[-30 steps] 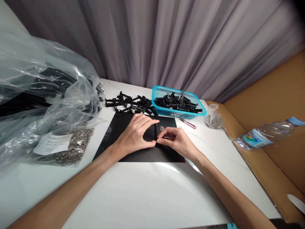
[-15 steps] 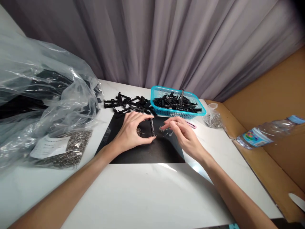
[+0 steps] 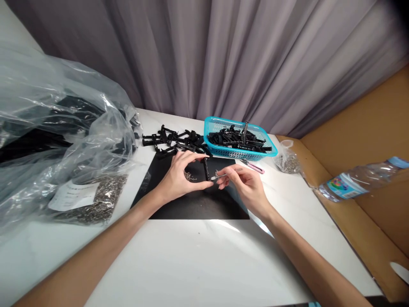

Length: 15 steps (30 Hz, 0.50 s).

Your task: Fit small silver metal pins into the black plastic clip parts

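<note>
My left hand (image 3: 175, 181) grips a narrow black plastic part (image 3: 206, 169) by its two ends, between thumb and fingers, above a black mat (image 3: 198, 207). In my right hand (image 3: 249, 187) is a thin silvery pen-like tool (image 3: 221, 175), pinched between thumb and fingers. Its tip is at the lower end of the black part; whether it touches is too small to tell. A little heap of small metal pieces (image 3: 189, 175) lies on the mat behind my left hand. More small metal pieces (image 3: 217, 172) show beside my right fingertips, partly hidden.
Behind the mat lie loose black parts (image 3: 166, 138), next to a blue basket (image 3: 209, 123) full of similar parts. A pink cutter (image 3: 255, 167) and a small bag of metal pieces (image 3: 288, 162) are at right. Large plastic bags (image 3: 92, 198) fill the left. A bottle (image 3: 361, 181) lies far right.
My right hand has turned and come in toward the black part, with the silvery tool now showing in its fingers. My left hand still holds the part, slightly tilted.
</note>
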Each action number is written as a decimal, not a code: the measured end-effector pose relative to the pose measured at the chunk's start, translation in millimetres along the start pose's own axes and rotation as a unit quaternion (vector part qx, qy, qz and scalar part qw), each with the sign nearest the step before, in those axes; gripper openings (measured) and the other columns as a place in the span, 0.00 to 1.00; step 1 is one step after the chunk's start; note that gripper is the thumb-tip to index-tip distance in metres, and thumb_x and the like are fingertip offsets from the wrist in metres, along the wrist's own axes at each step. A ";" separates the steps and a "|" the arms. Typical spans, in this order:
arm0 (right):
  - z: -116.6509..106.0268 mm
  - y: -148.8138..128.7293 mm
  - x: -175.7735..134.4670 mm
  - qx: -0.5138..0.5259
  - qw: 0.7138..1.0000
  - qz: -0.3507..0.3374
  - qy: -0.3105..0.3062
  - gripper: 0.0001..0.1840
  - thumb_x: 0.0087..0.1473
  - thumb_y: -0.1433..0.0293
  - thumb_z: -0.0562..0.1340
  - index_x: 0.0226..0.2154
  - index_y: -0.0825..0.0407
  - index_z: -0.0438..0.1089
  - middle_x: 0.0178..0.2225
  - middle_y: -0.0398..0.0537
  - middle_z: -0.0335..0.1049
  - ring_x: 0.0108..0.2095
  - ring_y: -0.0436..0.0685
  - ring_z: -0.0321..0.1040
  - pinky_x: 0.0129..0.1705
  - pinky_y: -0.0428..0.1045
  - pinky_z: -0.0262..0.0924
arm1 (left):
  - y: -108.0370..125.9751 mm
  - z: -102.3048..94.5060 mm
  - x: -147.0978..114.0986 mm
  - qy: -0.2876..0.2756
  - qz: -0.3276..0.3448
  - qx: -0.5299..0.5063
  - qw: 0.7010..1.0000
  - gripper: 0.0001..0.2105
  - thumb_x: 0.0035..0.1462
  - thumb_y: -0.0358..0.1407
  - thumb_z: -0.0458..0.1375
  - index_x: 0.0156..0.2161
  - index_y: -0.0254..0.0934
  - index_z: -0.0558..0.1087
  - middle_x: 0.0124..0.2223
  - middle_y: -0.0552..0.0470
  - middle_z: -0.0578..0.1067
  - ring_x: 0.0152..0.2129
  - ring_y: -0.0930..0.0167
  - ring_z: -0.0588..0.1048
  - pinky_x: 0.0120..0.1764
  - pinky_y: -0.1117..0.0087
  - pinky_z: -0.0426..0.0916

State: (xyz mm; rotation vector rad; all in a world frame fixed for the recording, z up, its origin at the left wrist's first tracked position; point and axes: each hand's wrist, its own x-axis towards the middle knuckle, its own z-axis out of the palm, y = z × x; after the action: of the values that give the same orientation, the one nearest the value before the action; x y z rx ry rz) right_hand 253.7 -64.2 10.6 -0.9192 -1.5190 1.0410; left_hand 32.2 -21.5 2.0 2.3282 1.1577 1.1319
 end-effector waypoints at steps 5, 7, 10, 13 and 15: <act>-0.7 3.3 0.1 0.009 1.000 0.014 -0.005 0.22 0.64 0.51 0.63 0.36 0.53 0.79 0.30 0.48 0.79 0.27 0.54 0.76 0.35 0.52 0.72 | -1.5 1.8 0.2 0.008 0.009 0.004 1.000 0.27 0.46 0.45 0.74 0.51 0.41 0.76 0.46 0.51 0.79 0.46 0.61 0.73 0.55 0.55 0.66; -1.0 3.9 -0.1 0.013 1.000 0.014 -0.006 0.22 0.65 0.51 0.63 0.36 0.53 0.79 0.30 0.48 0.79 0.27 0.54 0.76 0.35 0.51 0.71 | -1.6 2.0 0.6 0.011 0.011 0.003 1.000 0.27 0.45 0.44 0.74 0.51 0.41 0.77 0.45 0.51 0.79 0.45 0.61 0.73 0.55 0.55 0.66; -0.8 3.7 -0.8 0.019 1.000 0.012 -0.009 0.20 0.65 0.53 0.63 0.36 0.53 0.79 0.30 0.48 0.80 0.28 0.54 0.76 0.35 0.51 0.70 | -0.4 1.3 0.9 0.012 0.013 0.007 1.000 0.26 0.45 0.43 0.73 0.51 0.40 0.77 0.44 0.51 0.79 0.45 0.61 0.73 0.54 0.55 0.66; -0.1 1.9 -1.8 0.017 1.000 0.019 -0.012 0.20 0.65 0.53 0.64 0.37 0.53 0.79 0.30 0.49 0.80 0.28 0.54 0.76 0.35 0.52 0.70 | 1.7 -0.1 1.0 0.016 0.009 0.014 1.000 0.25 0.45 0.44 0.73 0.49 0.39 0.77 0.42 0.51 0.79 0.43 0.61 0.74 0.51 0.56 0.67; 0.4 0.1 -2.2 0.014 0.999 0.025 -0.017 0.21 0.64 0.52 0.64 0.37 0.53 0.80 0.30 0.49 0.80 0.28 0.55 0.77 0.35 0.52 0.71 | 3.0 -0.8 1.2 0.023 0.004 0.022 0.999 0.24 0.43 0.44 0.74 0.46 0.40 0.78 0.40 0.52 0.79 0.40 0.62 0.75 0.50 0.56 0.67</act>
State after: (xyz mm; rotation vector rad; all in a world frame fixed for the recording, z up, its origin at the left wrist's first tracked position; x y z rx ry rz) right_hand 253.7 -66.3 9.7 -0.9285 -1.5120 1.1170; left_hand 33.6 -22.6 4.8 2.3521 1.2019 1.1800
